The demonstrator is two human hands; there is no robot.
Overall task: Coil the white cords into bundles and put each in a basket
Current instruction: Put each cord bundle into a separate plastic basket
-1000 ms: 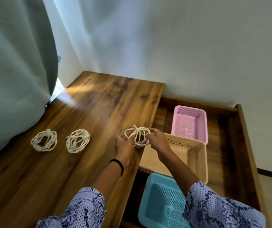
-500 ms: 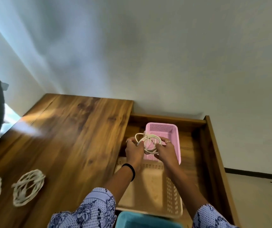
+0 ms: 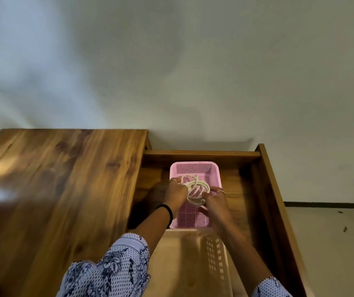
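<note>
Plain grey wall rises behind a wooden table (image 3: 60, 189) and its lower shelf (image 3: 249, 202). Both hands, left hand (image 3: 175, 195) and right hand (image 3: 214, 202), pinch a coiled cord (image 3: 195, 189) between them, held over the pink basket (image 3: 194, 167) directly beneath the grip. A beige basket (image 3: 212, 254) sits nearer than the grip. The step looks like placing this bundle; next, both hands would lower and let go. Half a second earlier the bundle hung over the pink basket's near rim; now it is farther in and lower.
</note>
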